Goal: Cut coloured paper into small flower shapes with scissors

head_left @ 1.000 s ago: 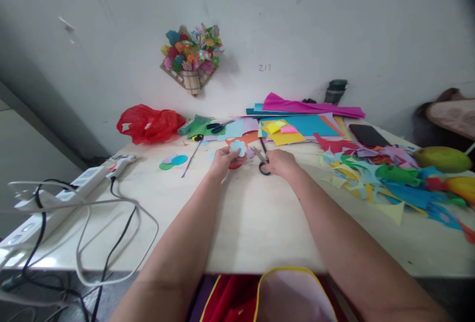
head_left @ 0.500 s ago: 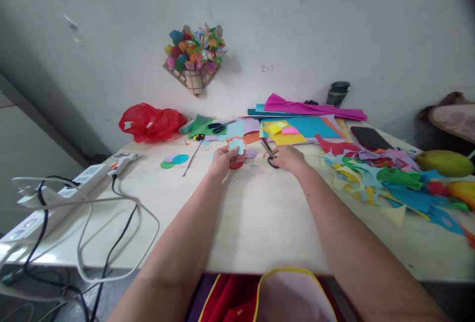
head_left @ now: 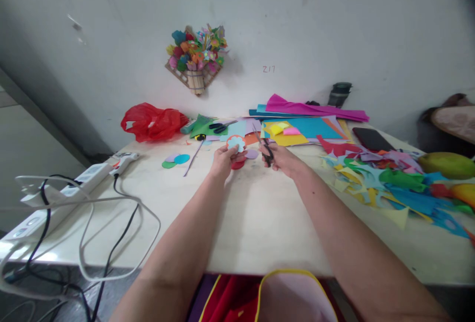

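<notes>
My left hand [head_left: 224, 160] pinches a light blue paper flower [head_left: 236, 144] together with an orange paper piece [head_left: 229, 139] that shows behind its edge. My right hand [head_left: 280, 158] is closed on the black handles of a pair of scissors [head_left: 267, 153], whose blades point up and away, to the right of the flower and apart from it. Below and beside my left fingers lie a red paper circle [head_left: 238, 165] and a lilac paper circle [head_left: 252, 154] on the table [head_left: 267, 223].
Paper scraps [head_left: 371, 183] cover the right side, near a phone [head_left: 372, 139]. Coloured sheets [head_left: 315, 129] and a second pair of scissors [head_left: 218, 127] lie at the back. On the left are a red plastic bag [head_left: 152, 121], paper circles [head_left: 181, 159], and a power strip [head_left: 89, 176] with cables.
My right hand has lifted the scissors off the table and turned them so the blades point upward. My left hand keeps hold of the paper flower in nearly the same place.
</notes>
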`<state>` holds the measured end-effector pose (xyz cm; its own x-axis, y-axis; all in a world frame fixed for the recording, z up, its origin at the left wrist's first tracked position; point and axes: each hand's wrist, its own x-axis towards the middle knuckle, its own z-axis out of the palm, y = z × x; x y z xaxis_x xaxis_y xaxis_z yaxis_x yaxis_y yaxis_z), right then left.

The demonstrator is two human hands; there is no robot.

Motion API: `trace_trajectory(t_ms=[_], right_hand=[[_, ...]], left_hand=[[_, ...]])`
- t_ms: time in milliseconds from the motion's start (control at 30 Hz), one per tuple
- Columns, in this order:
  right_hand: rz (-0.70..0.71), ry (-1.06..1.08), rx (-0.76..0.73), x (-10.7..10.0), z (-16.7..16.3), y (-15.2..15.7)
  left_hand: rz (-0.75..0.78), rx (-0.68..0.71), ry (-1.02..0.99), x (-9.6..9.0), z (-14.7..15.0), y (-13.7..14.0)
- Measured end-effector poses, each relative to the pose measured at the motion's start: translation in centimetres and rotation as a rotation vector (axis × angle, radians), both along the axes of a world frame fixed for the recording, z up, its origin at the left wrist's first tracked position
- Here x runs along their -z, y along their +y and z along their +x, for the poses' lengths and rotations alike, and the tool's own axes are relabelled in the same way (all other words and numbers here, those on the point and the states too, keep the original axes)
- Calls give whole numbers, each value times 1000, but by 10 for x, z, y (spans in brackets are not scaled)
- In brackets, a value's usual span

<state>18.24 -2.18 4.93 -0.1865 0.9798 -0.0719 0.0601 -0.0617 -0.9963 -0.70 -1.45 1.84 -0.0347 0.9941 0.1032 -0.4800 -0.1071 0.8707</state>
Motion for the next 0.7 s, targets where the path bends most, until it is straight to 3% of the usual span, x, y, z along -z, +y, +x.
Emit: trace_trajectory(t_ms=[233,700], right_hand=[[-56,0,-129,5,-16,-7],[75,-49,-152,13,-32,-13]], left_hand=[[11,-85,-67,0,4,1],[-18,-170,-122,-1,15,0]])
